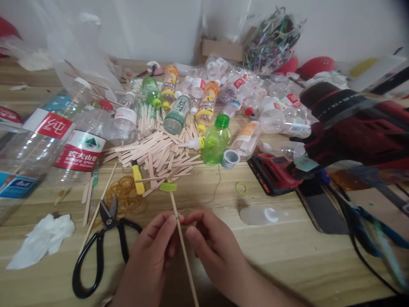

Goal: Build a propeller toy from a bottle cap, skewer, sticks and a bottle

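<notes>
Both my hands pinch a thin wooden skewer (187,266) near the table's front edge. My left hand (153,260) grips it from the left, my right hand (211,245) from the right, fingertips meeting at a small blue mark on the stick. A yellow-green bottle cap (168,186) sits on the skewer's far end. Black-handled scissors (102,243) lie just left of my left hand.
A pile of flat wooden sticks (159,153), rubber bands (124,196), a green bottle (216,141), a glue bottle (193,143) and several plastic bottles (79,145) fill the table's back. A red power drill (348,128) lies right. A crumpled tissue (44,238) lies front left.
</notes>
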`<action>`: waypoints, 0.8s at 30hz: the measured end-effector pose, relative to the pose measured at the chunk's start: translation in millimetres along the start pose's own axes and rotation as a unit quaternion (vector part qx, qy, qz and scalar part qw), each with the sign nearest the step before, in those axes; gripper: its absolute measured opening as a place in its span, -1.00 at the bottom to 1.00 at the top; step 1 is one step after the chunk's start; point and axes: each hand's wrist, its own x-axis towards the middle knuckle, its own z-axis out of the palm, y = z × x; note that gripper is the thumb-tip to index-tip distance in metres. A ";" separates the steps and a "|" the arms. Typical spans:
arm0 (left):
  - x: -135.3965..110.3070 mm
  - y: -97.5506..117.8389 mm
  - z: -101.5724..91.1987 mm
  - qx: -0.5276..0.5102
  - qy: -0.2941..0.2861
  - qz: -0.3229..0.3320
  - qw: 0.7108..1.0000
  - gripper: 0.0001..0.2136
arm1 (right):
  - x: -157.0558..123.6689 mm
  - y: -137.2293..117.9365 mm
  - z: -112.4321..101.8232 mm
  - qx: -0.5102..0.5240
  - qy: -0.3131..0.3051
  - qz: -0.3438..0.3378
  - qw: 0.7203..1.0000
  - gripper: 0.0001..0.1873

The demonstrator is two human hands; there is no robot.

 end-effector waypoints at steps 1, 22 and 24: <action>0.2 -0.4 -0.8 -0.002 0.000 -0.001 1.000 -0.73 | -0.4 -0.8 -0.1 0.001 -0.012 -0.004 1.000 -0.68; -0.8 8.2 3.3 0.041 0.062 -0.074 0.995 -0.72 | -0.1 -14.0 -4.4 -0.076 -0.136 0.090 0.984 -0.64; -0.8 9.6 4.0 0.038 0.066 -0.084 0.994 -0.73 | 1.9 -16.6 -5.5 -0.083 -0.156 0.102 0.979 -0.64</action>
